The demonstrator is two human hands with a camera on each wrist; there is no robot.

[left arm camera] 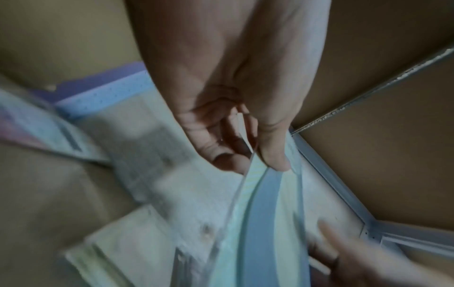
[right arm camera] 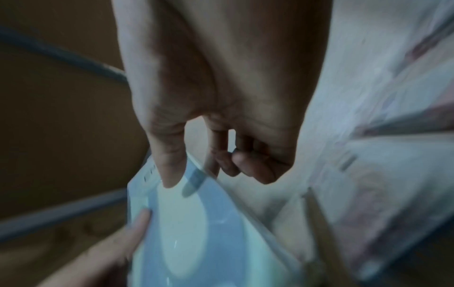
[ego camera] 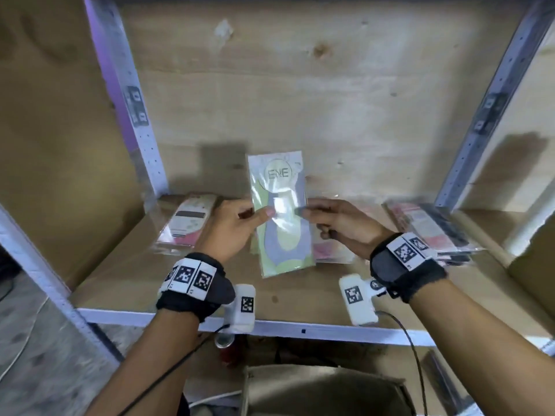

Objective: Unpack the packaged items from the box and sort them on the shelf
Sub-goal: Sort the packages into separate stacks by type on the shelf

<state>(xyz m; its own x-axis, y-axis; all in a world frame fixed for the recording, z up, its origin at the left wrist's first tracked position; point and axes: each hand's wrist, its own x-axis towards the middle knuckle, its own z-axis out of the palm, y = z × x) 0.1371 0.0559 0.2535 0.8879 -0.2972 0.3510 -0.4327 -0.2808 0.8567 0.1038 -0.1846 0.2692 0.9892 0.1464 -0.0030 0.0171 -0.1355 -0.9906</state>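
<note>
A clear plastic packet of green and grey socks (ego camera: 280,214), with a round "ENE" label at its top, is held upright over the wooden shelf board (ego camera: 126,280). My left hand (ego camera: 258,216) pinches its left edge, thumb on the front and fingers behind. My right hand (ego camera: 309,213) pinches the right edge between thumb and forefinger. The left wrist view shows the left hand (left arm camera: 248,157) gripping the sock packet (left arm camera: 265,223) edge-on. In the right wrist view the right hand (right arm camera: 191,167) has its thumb on the front of the sock packet (right arm camera: 191,233).
A pink and white packet (ego camera: 187,223) lies at the shelf's left. Another packet (ego camera: 330,250) lies flat behind the held one. A pile of packets (ego camera: 432,229) sits at the right. Below the shelf edge (ego camera: 300,328) stand an open cardboard box (ego camera: 324,391) and a red can (ego camera: 225,346).
</note>
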